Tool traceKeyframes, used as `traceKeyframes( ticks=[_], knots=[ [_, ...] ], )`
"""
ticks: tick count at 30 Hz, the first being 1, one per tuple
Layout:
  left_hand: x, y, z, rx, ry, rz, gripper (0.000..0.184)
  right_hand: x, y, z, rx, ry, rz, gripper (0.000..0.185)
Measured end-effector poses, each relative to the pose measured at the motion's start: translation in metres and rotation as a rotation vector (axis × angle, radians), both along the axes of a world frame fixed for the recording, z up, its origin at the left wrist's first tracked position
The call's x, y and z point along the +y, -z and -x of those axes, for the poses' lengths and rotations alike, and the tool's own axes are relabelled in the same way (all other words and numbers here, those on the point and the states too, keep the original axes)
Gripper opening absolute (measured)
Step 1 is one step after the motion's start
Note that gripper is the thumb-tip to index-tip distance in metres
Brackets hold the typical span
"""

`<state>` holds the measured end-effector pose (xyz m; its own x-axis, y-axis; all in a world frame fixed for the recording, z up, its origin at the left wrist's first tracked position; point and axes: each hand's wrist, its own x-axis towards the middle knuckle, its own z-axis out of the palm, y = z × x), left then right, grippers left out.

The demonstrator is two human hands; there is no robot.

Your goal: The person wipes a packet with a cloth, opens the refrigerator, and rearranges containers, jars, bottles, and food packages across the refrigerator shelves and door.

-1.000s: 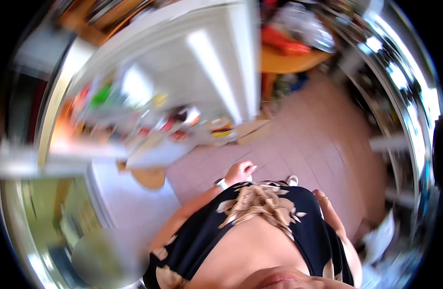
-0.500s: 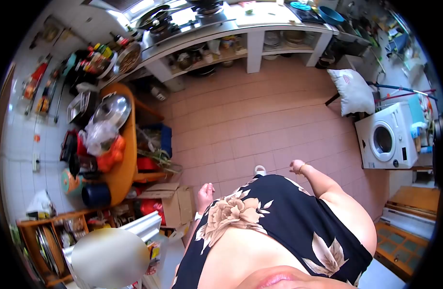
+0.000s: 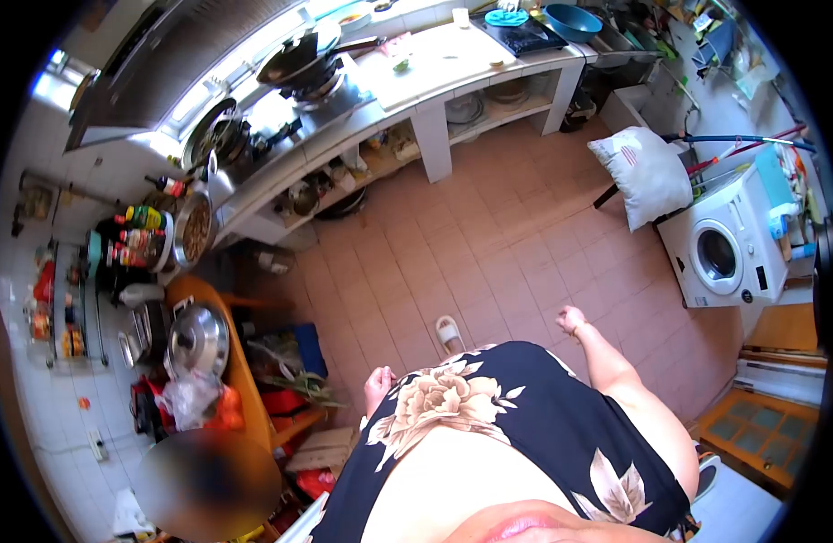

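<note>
Can see the left hand [image 3: 378,385] just beside the floral dress [image 3: 534,407], at near centre, with fingers curled in; cannot tell how tightly, nor whether touching it. Can see the right hand [image 3: 572,319] to the right, over the tiled floor [image 3: 416,262], with fingers bent; cannot tell how far closed. Cannot read labels on the bottles [image 3: 143,239] at far left, or markings on the washing machine [image 3: 724,253] at right.

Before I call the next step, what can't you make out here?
All in the head view:
Left hand and right hand: too small to tell whether they grip anything.
Second foot: out of sight, apparently behind the dress.
Table: near end hidden by a blurred oval.
Bottles: labels too small to read.
</note>
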<state>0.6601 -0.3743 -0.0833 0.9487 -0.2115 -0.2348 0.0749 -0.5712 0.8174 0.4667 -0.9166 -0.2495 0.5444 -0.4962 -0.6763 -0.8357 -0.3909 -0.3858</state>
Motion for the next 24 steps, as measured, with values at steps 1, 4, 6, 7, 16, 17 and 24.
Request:
traceKeyframes(
  ticks=[1,4,6,7,16,17,24],
  knots=[
    [-0.016,-0.004,-0.03,-0.003,0.069,-0.017,0.04,-0.007,-0.001,-0.007,0.013,-0.061,0.069,0.039],
    [-0.081,-0.037,-0.109,0.048,0.307,-0.097,0.038,-0.014,-0.02,-0.013,-0.015,0.179,-0.155,0.042],
    [-0.125,-0.046,-0.162,-0.065,0.409,-0.083,0.031,-0.012,-0.041,-0.03,0.004,0.214,-0.175,0.043],
    [-0.154,-0.061,-0.186,-0.122,0.402,-0.013,0.027,-0.015,-0.052,-0.037,0.011,0.251,-0.184,0.044],
    [-0.334,-0.03,-0.316,-0.03,0.28,0.106,0.014,-0.16,0.012,-0.088,0.185,0.22,-0.24,0.047],
    [-0.348,-0.037,-0.317,0.011,0.291,0.112,0.015,-0.194,0.001,-0.103,0.184,0.037,-0.146,0.048],
    [-0.402,-0.016,-0.352,0.112,0.154,0.103,0.019,-0.384,-0.071,-0.367,-0.308,-0.033,0.169,0.048]
  ],
)
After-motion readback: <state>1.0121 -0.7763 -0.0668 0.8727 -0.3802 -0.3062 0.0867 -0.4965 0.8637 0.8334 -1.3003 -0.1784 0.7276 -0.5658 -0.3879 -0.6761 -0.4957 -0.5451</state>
